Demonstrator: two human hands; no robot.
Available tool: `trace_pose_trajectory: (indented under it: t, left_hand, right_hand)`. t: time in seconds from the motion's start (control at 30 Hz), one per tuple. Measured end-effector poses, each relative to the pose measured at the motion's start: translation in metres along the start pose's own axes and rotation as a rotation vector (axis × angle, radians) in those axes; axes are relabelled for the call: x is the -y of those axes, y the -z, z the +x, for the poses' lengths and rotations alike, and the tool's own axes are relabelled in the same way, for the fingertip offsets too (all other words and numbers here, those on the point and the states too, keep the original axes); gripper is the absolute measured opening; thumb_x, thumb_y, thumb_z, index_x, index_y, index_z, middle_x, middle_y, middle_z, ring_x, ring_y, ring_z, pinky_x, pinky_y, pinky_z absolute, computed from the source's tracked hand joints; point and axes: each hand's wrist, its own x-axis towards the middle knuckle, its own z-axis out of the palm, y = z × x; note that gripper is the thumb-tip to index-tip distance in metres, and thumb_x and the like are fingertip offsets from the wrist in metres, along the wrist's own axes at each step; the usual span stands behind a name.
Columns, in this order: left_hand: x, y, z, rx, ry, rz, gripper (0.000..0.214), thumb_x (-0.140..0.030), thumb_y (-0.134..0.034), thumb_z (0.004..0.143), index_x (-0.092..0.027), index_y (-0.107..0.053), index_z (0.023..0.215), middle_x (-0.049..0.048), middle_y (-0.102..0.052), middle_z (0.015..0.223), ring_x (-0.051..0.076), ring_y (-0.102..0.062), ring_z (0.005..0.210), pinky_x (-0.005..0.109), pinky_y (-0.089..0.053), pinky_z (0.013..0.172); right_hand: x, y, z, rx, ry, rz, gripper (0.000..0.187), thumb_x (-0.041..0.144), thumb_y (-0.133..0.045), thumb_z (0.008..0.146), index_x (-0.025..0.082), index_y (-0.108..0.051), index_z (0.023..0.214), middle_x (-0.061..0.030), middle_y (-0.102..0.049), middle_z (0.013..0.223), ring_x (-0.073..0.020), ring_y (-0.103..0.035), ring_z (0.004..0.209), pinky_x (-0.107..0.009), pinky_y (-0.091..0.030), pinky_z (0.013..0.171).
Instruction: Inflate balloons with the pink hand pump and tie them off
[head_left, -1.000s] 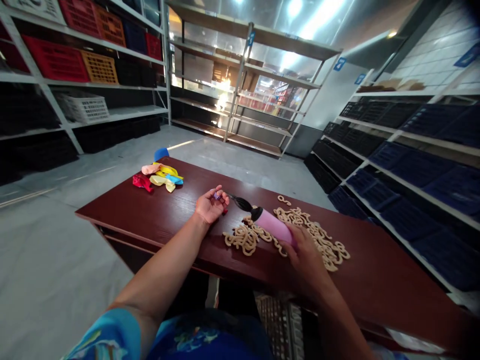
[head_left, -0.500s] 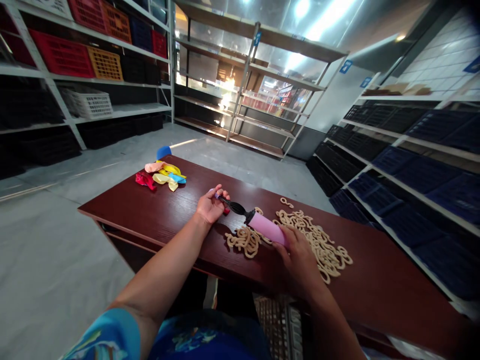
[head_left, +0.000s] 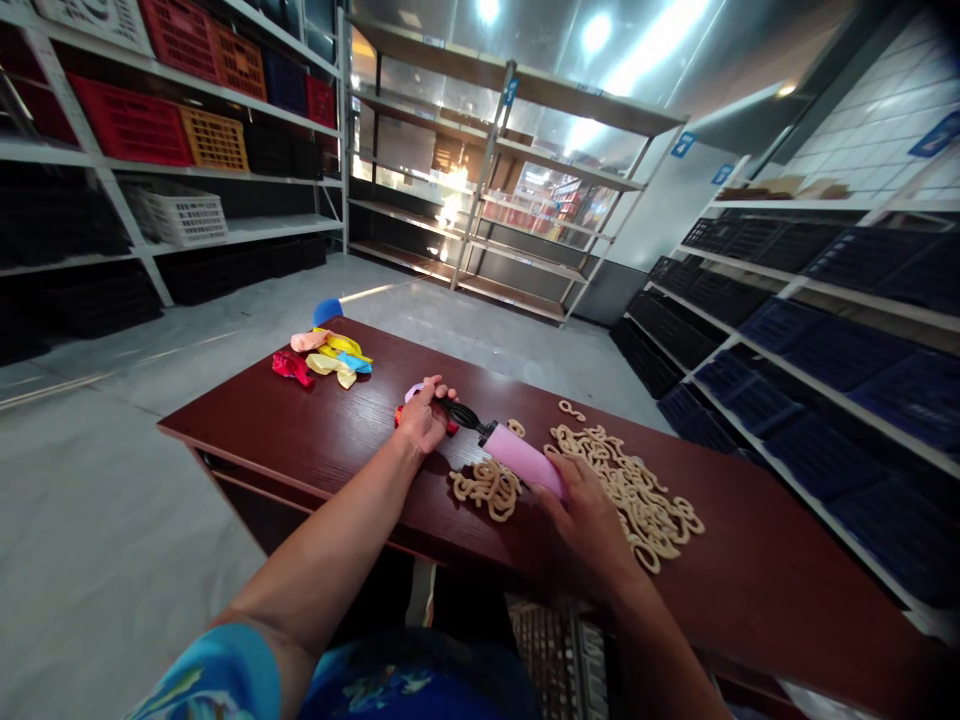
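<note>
My right hand (head_left: 581, 510) is wrapped round a pink hand pump (head_left: 517, 457) lying over a dark red table (head_left: 315, 430). The pump's black nozzle (head_left: 459, 413) points left into my left hand (head_left: 424, 415). That hand is closed, pinching a purple balloon (head_left: 414, 391) at the nozzle tip. A red balloon (head_left: 399, 415) shows under the hand. A heap of tan, curly uninflated balloons (head_left: 637, 490) lies beneath and to the right of the pump.
Several limp coloured balloons (head_left: 326, 358) lie at the table's far left corner, a blue one (head_left: 328, 309) behind them. Shelving with red, orange and white crates (head_left: 135, 125) stands at left, dark bins (head_left: 817, 330) at right, empty racks (head_left: 517, 200) straight ahead.
The pump has slid left until its nozzle reaches my left hand. My left hand has turned over and closed on the purple balloon at the nozzle.
</note>
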Motion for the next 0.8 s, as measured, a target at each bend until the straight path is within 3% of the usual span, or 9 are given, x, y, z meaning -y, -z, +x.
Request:
trace_pose_trajectory:
  t: [0.17, 0.27, 0.43, 0.6, 0.7, 0.8]
  left_hand:
    - [-0.001, -0.005, -0.004, -0.010, 0.046, -0.026, 0.026, -0.040, -0.047, 0.084, -0.018, -0.045, 0.071, -0.0025, -0.043, 0.058, 0.012, -0.055, 0.063, 0.030, -0.049, 0.069]
    - [-0.002, -0.010, -0.006, -0.049, 0.004, -0.004, 0.032, -0.046, -0.043, 0.084, -0.019, -0.042, 0.067, -0.0020, -0.045, 0.057, 0.013, -0.056, 0.061, 0.033, -0.050, 0.069]
    - [-0.010, -0.008, -0.003, -0.234, -0.139, 0.114, 0.042, -0.053, -0.038, 0.083, -0.017, -0.046, 0.063, 0.0020, -0.052, 0.056, 0.016, -0.059, 0.058, 0.034, -0.051, 0.062]
    - [-0.021, -0.003, 0.002, -0.368, -0.316, 0.262, 0.037, -0.045, -0.042, 0.084, -0.013, -0.057, 0.076, 0.0070, -0.062, 0.064, 0.017, -0.062, 0.058, 0.028, -0.050, 0.054]
    - [-0.019, -0.007, -0.005, -0.364, -0.329, 0.373, 0.031, -0.043, -0.051, 0.079, -0.013, -0.056, 0.073, 0.0061, -0.063, 0.061, 0.018, -0.062, 0.054, 0.027, -0.048, 0.047]
    - [-0.013, -0.017, -0.011, -0.360, -0.318, 0.509, 0.035, -0.047, -0.048, 0.078, -0.013, -0.056, 0.070, 0.0071, -0.062, 0.058, 0.019, -0.061, 0.049, 0.026, -0.044, 0.040]
  right_hand:
    - [0.009, -0.003, 0.009, 0.097, -0.024, 0.035, 0.038, 0.040, -0.041, 0.085, 0.022, -0.047, 0.117, -0.0100, -0.055, 0.110, -0.0237, -0.052, 0.101, -0.038, -0.041, 0.086]
    - [0.014, -0.003, 0.023, 0.176, -0.051, 0.050, 0.040, 0.046, -0.045, 0.081, 0.022, -0.049, 0.113, -0.0085, -0.059, 0.105, -0.0230, -0.055, 0.093, -0.035, -0.042, 0.078]
    - [0.020, 0.000, 0.057, 0.314, -0.049, -0.010, 0.047, 0.050, -0.063, 0.064, 0.022, -0.054, 0.101, -0.0042, -0.062, 0.094, -0.0213, -0.058, 0.083, -0.028, -0.037, 0.068]
    - [0.019, -0.015, 0.072, 0.241, 0.025, -0.059, 0.035, 0.046, -0.061, 0.066, 0.021, -0.053, 0.089, -0.0021, -0.061, 0.090, -0.0183, -0.056, 0.080, -0.025, -0.033, 0.065]
    - [0.015, -0.031, 0.068, 0.157, 0.045, -0.044, 0.036, 0.046, -0.061, 0.067, 0.022, -0.053, 0.093, -0.0028, -0.060, 0.093, -0.0188, -0.054, 0.083, -0.025, -0.033, 0.068]
    - [0.009, -0.040, 0.063, 0.112, 0.058, -0.006, 0.041, 0.047, -0.059, 0.069, 0.021, -0.052, 0.099, -0.0047, -0.059, 0.097, -0.0198, -0.054, 0.088, -0.027, -0.035, 0.071]
